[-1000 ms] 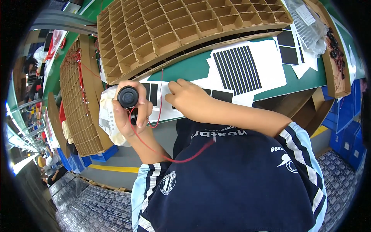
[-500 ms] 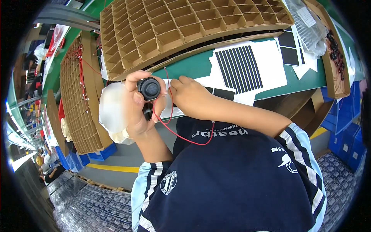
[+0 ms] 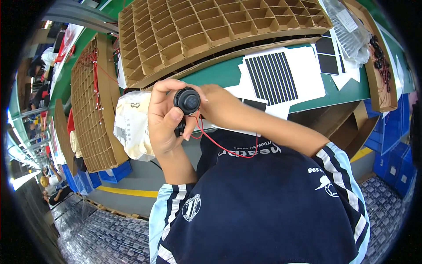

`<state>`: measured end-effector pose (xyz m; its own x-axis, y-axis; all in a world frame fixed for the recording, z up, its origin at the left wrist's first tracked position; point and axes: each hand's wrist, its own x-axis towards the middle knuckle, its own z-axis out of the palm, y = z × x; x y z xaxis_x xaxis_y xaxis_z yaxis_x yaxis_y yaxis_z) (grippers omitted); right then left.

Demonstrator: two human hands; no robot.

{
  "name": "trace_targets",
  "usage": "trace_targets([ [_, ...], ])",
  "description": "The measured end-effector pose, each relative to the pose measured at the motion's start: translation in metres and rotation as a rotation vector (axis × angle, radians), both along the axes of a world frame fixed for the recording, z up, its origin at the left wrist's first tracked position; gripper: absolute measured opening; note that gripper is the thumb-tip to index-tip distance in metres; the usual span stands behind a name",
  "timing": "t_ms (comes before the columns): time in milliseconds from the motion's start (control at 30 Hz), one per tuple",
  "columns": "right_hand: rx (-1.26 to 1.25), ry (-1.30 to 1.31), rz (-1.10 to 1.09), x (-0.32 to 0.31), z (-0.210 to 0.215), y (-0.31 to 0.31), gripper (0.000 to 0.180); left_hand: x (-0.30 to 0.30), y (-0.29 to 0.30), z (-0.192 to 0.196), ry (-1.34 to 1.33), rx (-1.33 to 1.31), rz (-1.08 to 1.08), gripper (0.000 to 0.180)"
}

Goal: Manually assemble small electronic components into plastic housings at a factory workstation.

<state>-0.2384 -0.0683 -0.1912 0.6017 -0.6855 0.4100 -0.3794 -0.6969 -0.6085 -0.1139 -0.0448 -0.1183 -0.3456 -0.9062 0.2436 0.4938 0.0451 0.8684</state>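
Gripping a round black part (image 3: pixel 188 101) with red wires (image 3: pixel 220 146), your left hand (image 3: pixel 163 121) has curled fingers; your right hand's (image 3: pixel 212 103) I can't tell.

dark shirt (image 3: pixel 263 198): white lettering (image 3: pixel 268 150), round badge (image 3: pixel 191 207) | white bag (image 3: pixel 143 143): printed characters (image 3: pixel 129 127) | clear plastic (image 3: pixel 357 40): label (image 3: pixel 347 20)

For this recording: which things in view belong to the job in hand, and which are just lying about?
Apparently in the job:
Black round part, held in the left hand
Red wire, looping below the left hand
Right hand, close by, grip partly hidden

Apparently just lying about, untouched now:
Divided cardboard tray
White sheet with black strips
Clear plastic packaging
Blue bins
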Motion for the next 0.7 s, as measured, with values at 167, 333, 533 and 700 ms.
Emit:
trace_targets([
  [167,0.837,-0.477,-0.06,-0.049,0.049,-0.015,0.009,-0.007,0.005,0.005,0.073,0.088,0.068,0.04],
  [333,0.907,-0.879,0.139,-0.069,0.087,0.0,0.01,-0.026,0.003,0.008,-0.052,0.07,0.118,0.044],
  [533,0.977,-0.908,0.184,-0.074,0.091,0.004,0.007,-0.039,0.002,0.008,-0.096,0.047,0.189,0.05],
  [700,0.985,-0.935,0.189,-0.079,0.088,0.0,0.009,-0.044,0.001,0.01,-0.121,0.073,0.21,0.049],
])
